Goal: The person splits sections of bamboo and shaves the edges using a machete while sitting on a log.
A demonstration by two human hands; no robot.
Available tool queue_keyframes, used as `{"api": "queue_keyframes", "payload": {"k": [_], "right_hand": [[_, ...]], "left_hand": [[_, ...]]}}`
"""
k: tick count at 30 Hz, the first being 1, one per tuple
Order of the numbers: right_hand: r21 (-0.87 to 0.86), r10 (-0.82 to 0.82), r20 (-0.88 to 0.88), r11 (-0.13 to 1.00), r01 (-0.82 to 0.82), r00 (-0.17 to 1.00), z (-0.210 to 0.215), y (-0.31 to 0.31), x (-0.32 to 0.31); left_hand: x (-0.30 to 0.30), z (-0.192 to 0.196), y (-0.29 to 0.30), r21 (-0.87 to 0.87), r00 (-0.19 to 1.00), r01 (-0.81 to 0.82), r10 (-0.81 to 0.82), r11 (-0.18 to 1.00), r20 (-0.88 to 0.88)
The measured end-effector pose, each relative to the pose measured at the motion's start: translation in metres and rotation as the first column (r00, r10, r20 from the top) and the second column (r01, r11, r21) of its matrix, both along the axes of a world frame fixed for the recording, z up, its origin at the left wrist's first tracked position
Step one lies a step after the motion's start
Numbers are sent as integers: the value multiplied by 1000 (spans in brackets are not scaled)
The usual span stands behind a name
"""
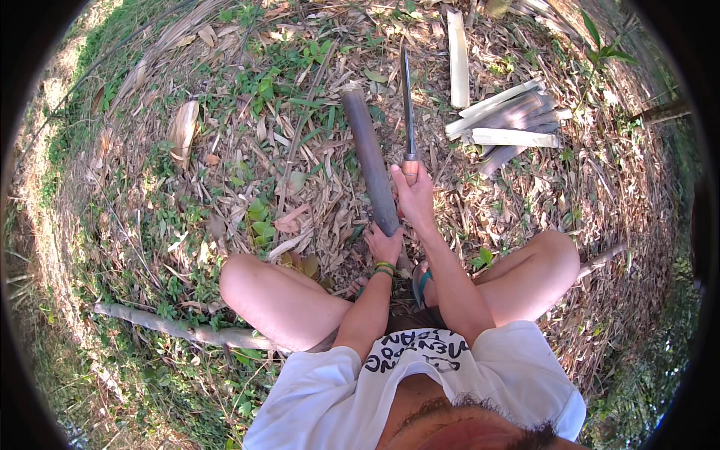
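A dark brown bamboo pole (367,154) slants away from me over the ground, its far end pale and rough. My left hand (384,244) is closed around the near end. Just to the right of the pole, my right hand (415,196) grips the wooden handle of a long knife (409,105). Its narrow, dark blade points away from me, roughly alongside the pole and apart from it.
Several split bamboo strips (514,136) lie piled at the far right, with a pale strip (458,60) beyond them. A branch (180,327) passes by my left leg. Dry leaves, husks and green plants (262,90) cover the ground.
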State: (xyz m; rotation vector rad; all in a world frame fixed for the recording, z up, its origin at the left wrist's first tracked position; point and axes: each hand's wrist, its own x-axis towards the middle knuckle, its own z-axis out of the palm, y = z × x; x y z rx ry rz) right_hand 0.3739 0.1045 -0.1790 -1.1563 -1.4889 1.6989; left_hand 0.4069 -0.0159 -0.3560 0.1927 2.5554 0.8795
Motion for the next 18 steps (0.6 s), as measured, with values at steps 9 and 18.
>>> {"api": "queue_keyframes", "payload": {"k": [9, 18], "right_hand": [[-141, 100, 333, 988, -55, 938, -45, 6, -14], [337, 72, -75, 941, -42, 995, 39, 41, -85]], "left_hand": [[8, 24, 7, -77, 996, 69, -64, 995, 61], [22, 0, 13, -67, 995, -86, 83, 994, -51]]}}
